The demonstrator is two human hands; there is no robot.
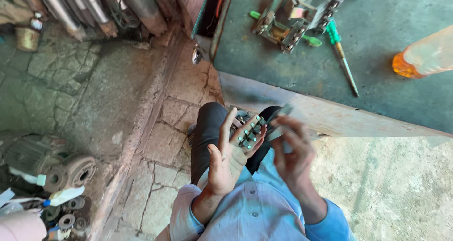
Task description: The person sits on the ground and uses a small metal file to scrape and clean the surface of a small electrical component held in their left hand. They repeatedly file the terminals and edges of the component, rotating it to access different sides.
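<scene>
We look down at two bare hands held over a lap in dark trousers and a light blue shirt. The left hand (226,158) lies palm up with fingers curled around one small terminal block (250,131), a pale blocky part with two rows of dark screw heads on its upper face; we count roughly eight screws, though blur makes the number uncertain. The block rests across the left fingers, just in front of the knees and below the edge of the workbench. The right hand (292,151) hovers just beside it, fingers pinched on one small grey metal piece (278,123) that is too blurred for us to make out its shape.

On the one green-grey metal workbench (292,66) ahead we see one larger metal contact assembly (292,19) with a similar row of screws, two green-handled screwdrivers, one long (340,52) and one (309,39) partly hidden under the assembly, and one orange plastic bottle (424,57) lying at the right edge. On the stone floor to the left sits one electric motor (47,163) among loose round parts, and several metal pipes (94,10) lean at the top left.
</scene>
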